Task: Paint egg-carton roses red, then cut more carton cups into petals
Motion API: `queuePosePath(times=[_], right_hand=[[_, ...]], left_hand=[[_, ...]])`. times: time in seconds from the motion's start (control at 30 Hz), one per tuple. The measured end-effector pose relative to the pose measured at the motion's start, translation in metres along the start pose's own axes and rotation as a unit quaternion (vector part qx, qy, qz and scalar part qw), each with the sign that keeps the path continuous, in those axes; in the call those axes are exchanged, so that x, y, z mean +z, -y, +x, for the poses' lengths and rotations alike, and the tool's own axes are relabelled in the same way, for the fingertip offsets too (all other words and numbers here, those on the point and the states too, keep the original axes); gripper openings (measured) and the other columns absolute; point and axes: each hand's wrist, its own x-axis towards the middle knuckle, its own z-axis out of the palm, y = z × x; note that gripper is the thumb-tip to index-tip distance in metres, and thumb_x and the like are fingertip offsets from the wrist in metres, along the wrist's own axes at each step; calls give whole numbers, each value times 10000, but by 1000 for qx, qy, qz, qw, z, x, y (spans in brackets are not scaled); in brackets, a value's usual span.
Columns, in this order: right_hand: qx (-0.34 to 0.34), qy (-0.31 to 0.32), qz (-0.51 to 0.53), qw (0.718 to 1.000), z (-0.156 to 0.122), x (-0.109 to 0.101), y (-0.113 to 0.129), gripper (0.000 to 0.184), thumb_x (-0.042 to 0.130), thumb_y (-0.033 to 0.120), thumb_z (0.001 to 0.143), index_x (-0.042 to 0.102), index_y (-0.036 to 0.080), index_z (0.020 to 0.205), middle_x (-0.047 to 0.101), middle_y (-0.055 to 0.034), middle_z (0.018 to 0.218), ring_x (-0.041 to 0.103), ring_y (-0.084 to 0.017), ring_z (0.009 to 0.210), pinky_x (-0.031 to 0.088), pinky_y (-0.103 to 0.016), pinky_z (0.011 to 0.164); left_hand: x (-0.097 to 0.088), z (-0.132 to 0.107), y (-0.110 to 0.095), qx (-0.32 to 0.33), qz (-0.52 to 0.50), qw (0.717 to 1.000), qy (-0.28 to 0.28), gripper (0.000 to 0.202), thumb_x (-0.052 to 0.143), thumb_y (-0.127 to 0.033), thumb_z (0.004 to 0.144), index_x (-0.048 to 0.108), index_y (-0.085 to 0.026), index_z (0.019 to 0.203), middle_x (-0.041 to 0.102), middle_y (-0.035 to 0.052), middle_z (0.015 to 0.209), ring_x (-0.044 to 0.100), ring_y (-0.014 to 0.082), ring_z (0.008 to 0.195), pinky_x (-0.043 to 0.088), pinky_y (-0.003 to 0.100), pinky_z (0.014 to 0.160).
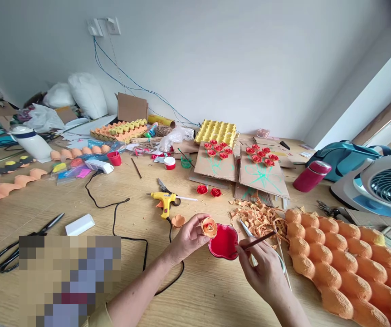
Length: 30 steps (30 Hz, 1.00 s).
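My left hand (188, 238) pinches a small orange paper rose (209, 226) just above a red dish of paint (223, 242) on the wooden table. My right hand (261, 270) grips a thin brown paintbrush (257, 241) whose tip points into the red dish. Both hands sit close together at the table's front middle.
A yellow glue gun (163, 200) with a black cord lies behind my left hand. An orange egg tray (345, 261) fills the right front, with paper scraps (255, 215) beside it. Cardboard sheets with red roses (261, 156), black scissors (18, 247), a maroon bottle (311, 176) and a fan (382, 186) stand around.
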Motion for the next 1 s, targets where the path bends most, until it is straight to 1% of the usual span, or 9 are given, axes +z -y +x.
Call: queuePosePath(times=[0.17,0.3,0.4,0.47,0.57,0.63,0.77,0.9,1.0], right_hand=[[24,-15,20,999,-1,-3,0,224,546,186,994,512,220,776,621,19,711,564,-119,589,449,-245,599],[40,-70,52,995,-1,-7,2,149,551,188,991,583,221,849,628,21,708,582,-117,564,447,-230,542],[59,-101,72,991,-3,-8,2,112,541,172,991,621,221,931,666,2,750,645,-141,628,492,-248,592],[68,-106,94,988,-5,-7,2,124,529,162,995,635,224,1008,690,-17,805,674,-160,700,526,-269,651],[56,-99,136,984,-7,-5,1,174,509,156,1001,641,229,1087,700,-48,884,685,-185,799,553,-308,729],[40,-88,160,982,-7,-3,1,180,503,155,1004,642,229,1090,695,-61,917,681,-194,841,555,-322,759],[17,-64,175,982,-5,-3,4,168,508,148,1001,631,234,1078,674,-54,939,670,-183,871,546,-305,787],[8,-44,176,983,-2,-5,7,177,500,125,998,619,228,1078,664,-56,960,659,-177,885,540,-303,801],[-7,-32,160,987,0,-7,8,190,502,96,984,612,222,1074,667,-50,943,653,-176,878,532,-317,825]], left_hand=[[0,-1,0,-2,-11,1000,-1,556,866,-367,755,582,-214,1208,612,39,1092,634,178,966,551,280,817],[0,-1,-1,-4,-18,1000,0,586,883,-390,732,599,-206,1209,622,42,1082,635,177,955,555,285,818],[1,-2,-4,-14,-14,1000,8,609,875,-418,738,607,-202,1241,642,56,1094,637,198,984,557,308,835],[1,-2,-4,-19,-5,1000,19,607,860,-437,752,622,-200,1257,652,75,1142,629,233,1048,559,338,862],[1,-3,-4,-15,10,999,37,589,839,-469,766,657,-193,1253,661,102,1202,601,283,1139,556,377,901],[1,-4,-3,-9,15,998,54,575,823,-487,778,676,-190,1248,669,111,1205,597,295,1144,561,379,891],[2,-5,-2,-11,5,996,83,564,800,-513,791,695,-199,1248,666,110,1209,617,271,1061,572,334,803],[2,-6,0,-17,-1,995,94,534,789,-481,812,700,-185,1247,682,86,1059,634,212,903,559,309,771],[2,-6,-1,-13,-4,996,94,558,786,-490,813,687,-185,1269,689,98,1082,638,235,951,556,316,779]])
